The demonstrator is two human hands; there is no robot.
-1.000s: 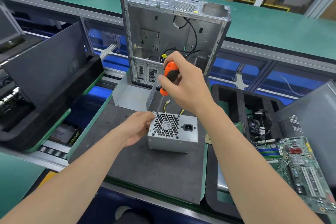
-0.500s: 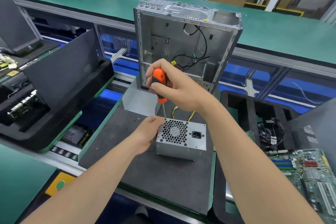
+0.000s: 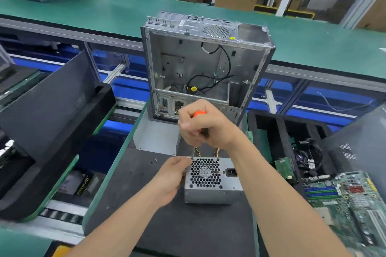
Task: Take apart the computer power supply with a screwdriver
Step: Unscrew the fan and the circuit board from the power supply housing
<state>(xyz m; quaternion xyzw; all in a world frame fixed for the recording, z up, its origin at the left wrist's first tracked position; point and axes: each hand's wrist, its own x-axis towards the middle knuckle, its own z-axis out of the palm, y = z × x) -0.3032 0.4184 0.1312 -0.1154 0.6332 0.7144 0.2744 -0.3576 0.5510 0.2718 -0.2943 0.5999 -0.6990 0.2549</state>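
A grey metal power supply (image 3: pixel 213 193) with a honeycomb fan grille and a black mains socket stands on a dark mat (image 3: pixel 188 227). My left hand (image 3: pixel 170 177) grips its upper left corner, the fingertips beside the screwdriver's shaft. My right hand (image 3: pixel 203 124) grips the orange-handled screwdriver (image 3: pixel 198 113) upright above that corner, and its thin shaft reaches down to the top left edge of the supply. Yellow wires show behind the supply.
An empty grey computer case (image 3: pixel 200 64) stands upright behind the mat. A black foam tray (image 3: pixel 269 129) with cables and a green motherboard (image 3: pixel 355 200) lie to the right. A dark case panel (image 3: pixel 52 98) leans at the left. A small screw (image 3: pixel 156 159) lies on the mat.
My right hand has lowered the screwdriver from above the supply onto its top left corner. My left hand has stayed on that corner. The head camera has shifted.
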